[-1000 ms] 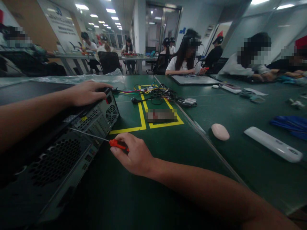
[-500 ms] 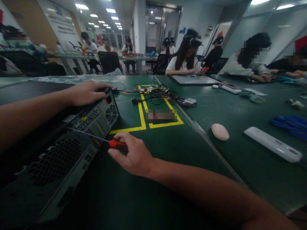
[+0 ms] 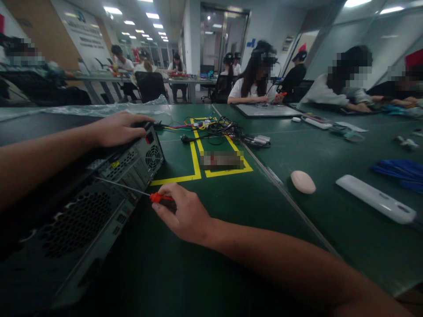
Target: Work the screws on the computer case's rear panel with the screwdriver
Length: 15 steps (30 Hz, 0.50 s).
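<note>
A black desktop computer case [image 3: 82, 211] lies on its side on the green table [image 3: 231, 211], its rear panel with fan grille facing me. My left hand [image 3: 119, 127] rests flat on the case's top far corner, fingers spread over the edge. My right hand [image 3: 185, 215] is closed round the red handle of a screwdriver [image 3: 158, 197]. The thin metal shaft runs left to the rear panel of the case.
Yellow tape marks squares on the table [image 3: 194, 163]. A tangle of coloured cables [image 3: 218, 125] lies beyond them. A pink oval object [image 3: 303, 182] and a white bar-shaped object [image 3: 375, 199] lie to the right. Several people sit working at the far side and at other tables.
My right hand has shifted its fingers slightly on the screwdriver handle. The left hand and the case have stayed put.
</note>
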{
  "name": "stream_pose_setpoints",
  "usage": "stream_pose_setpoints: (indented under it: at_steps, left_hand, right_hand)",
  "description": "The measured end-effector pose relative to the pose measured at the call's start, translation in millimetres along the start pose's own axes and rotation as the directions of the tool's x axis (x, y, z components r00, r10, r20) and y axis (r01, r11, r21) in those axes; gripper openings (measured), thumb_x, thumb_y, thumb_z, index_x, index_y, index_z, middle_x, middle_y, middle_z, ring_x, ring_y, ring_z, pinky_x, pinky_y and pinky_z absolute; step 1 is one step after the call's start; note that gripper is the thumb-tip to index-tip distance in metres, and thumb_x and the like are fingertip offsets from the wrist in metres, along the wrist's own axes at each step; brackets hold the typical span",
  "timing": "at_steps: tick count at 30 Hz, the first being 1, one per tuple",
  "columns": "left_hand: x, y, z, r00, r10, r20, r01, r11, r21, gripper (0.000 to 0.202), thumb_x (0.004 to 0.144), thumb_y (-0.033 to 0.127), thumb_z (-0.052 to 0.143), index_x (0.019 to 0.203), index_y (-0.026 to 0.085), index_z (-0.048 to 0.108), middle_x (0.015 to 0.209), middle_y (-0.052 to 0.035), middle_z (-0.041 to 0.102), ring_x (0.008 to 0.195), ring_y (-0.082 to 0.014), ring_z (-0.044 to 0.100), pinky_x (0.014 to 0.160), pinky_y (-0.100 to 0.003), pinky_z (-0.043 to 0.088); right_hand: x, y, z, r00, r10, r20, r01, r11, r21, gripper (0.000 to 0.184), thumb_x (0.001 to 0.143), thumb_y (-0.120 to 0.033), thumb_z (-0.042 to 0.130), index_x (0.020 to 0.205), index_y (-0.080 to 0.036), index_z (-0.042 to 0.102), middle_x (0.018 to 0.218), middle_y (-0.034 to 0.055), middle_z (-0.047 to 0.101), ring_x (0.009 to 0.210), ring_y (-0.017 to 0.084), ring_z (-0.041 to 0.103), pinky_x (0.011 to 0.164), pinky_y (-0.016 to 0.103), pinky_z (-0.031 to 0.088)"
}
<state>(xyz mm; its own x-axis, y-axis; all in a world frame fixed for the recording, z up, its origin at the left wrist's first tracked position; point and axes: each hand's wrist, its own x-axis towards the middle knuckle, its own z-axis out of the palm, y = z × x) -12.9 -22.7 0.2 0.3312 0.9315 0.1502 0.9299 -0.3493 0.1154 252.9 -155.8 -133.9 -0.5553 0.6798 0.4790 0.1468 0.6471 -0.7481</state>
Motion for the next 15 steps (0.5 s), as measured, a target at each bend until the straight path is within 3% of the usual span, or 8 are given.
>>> stream_pose_setpoints:
  at_steps: [10, 15]
  left_hand:
    - [0.9, -2.6, 0.0, 1.000, 0.000, 0.014, -0.001, 0.999, 0.034, 0.079, 0.090, 0.059, 0.041, 0.154, 0.016, 0.059, 0.135, -0.0140, 0.070, 0.126, -0.0346, 0.064, 0.112, -0.047, 0.045]
    - [-0.5, 0.4, -1.0, 1.000, -0.018, 0.016, 0.017, 0.999, 0.030, 0.084, 0.088, 0.061, 0.041, 0.155, 0.014, 0.058, 0.145, -0.0153, 0.065, 0.133, -0.0359, 0.060, 0.117, -0.048, 0.041]
  right_hand:
    - [-0.2, -1.7, -1.9, 1.000, 0.000, -0.003, 0.000, 1.000, -0.013, 0.027, 0.103, -0.042, 0.060, 0.119, -0.021, 0.060, 0.107, 0.0068, 0.073, 0.089, 0.018, 0.071, 0.080, 0.032, 0.058]
    - [0.2, -3.9, -3.5, 1.000, 0.020, 0.014, -0.020, 1.000, -0.014, 0.027, 0.103, -0.043, 0.060, 0.119, -0.022, 0.060, 0.107, 0.0063, 0.073, 0.090, 0.018, 0.071, 0.080, 0.032, 0.057]
